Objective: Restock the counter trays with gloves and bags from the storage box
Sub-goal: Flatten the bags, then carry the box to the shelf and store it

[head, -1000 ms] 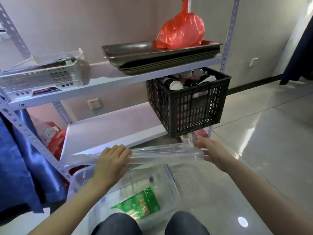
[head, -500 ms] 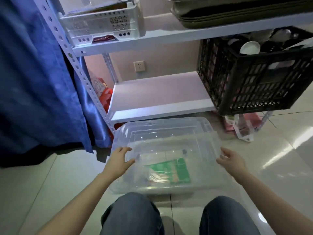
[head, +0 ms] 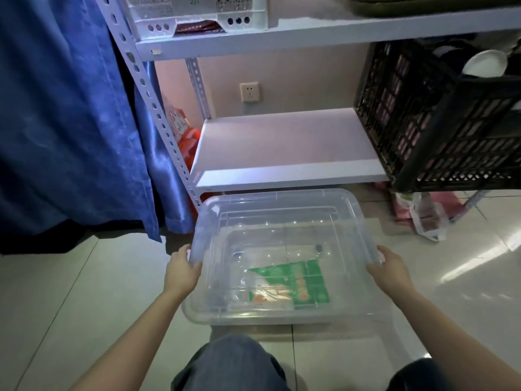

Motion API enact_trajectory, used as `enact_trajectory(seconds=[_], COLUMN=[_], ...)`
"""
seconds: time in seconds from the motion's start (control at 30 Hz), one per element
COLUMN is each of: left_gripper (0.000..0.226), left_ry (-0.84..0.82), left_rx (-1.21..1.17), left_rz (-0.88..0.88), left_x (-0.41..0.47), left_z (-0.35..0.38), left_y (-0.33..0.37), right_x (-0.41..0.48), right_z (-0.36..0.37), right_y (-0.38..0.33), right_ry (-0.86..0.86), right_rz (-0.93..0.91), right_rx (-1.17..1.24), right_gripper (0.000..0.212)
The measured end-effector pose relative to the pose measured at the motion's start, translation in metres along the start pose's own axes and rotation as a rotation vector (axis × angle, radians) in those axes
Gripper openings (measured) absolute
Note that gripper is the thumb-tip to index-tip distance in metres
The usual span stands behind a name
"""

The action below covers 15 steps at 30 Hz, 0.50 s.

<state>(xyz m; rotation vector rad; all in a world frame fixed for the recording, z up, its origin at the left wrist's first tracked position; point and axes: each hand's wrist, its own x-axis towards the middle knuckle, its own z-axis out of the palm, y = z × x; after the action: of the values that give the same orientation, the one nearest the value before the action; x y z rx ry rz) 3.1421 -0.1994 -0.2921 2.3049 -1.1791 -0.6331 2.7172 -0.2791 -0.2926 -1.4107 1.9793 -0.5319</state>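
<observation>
**Grip at both ends of the lid, box on the floor**

Grip is taken by the left hand (head: 181,273) and the right hand (head: 390,272) at opposite short edges of the clear lid (head: 282,221). Fingers are curled over each rim, a hold judged to suit a wide, flexible sheet that must be level. The lid is held over the clear storage box (head: 253,316), which is set on the tiled floor (head: 84,292). Whether the lid is fully seated cannot be told. Through the plastic a green packet (head: 298,283) printed with a hand, judged to be gloves, is seen lying flat on the box bottom. No bags can be made out. Behind the box a white shelf (head: 282,142) is seen. A black crate (head: 439,131) holding a white cup (head: 485,63) is lodged at the shelf's right end.
</observation>
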Motion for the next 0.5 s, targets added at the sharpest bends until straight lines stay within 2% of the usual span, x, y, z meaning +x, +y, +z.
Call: enact_trajectory(seconds=[0.07, 0.17, 0.3, 0.37, 0.43, 0.5], left_gripper=[0.042, 0.034, 0.027, 0.042, 0.066, 0.081], left_ry=[-0.041, -0.002, 0.004, -0.092, -0.211, -0.189], left_rx=[-0.055, -0.134, -0.269, -0.373, -0.503, -0.516], left_rz=[-0.054, -0.055, -0.205, -0.286, -0.358, -0.375], left_x=[0.000, -0.003, 0.006, 0.011, 0.014, 0.015], left_z=[0.008, 0.020, 0.021, 0.019, 0.019, 0.020], left_y=[-0.007, -0.017, -0.017, -0.016, -0.018, -0.021], right_x=[0.001, -0.001, 0.006, 0.012, 0.018, 0.021], right_z=[0.004, 0.008, 0.003, 0.001, 0.003, 0.006], right_y=[0.003, 0.013, 0.022, 0.022, 0.022, 0.020], right_ry=[-0.047, -0.048, -0.053, -0.060, -0.129, -0.163], right_rz=[0.075, 0.146, 0.270, 0.319, 0.326, 0.325], right_rx=[0.028, 0.078, 0.231, 0.280, 0.311, 0.338], right_gripper=[0.053, 0.058, 0.044, 0.047, 0.068, 0.082])
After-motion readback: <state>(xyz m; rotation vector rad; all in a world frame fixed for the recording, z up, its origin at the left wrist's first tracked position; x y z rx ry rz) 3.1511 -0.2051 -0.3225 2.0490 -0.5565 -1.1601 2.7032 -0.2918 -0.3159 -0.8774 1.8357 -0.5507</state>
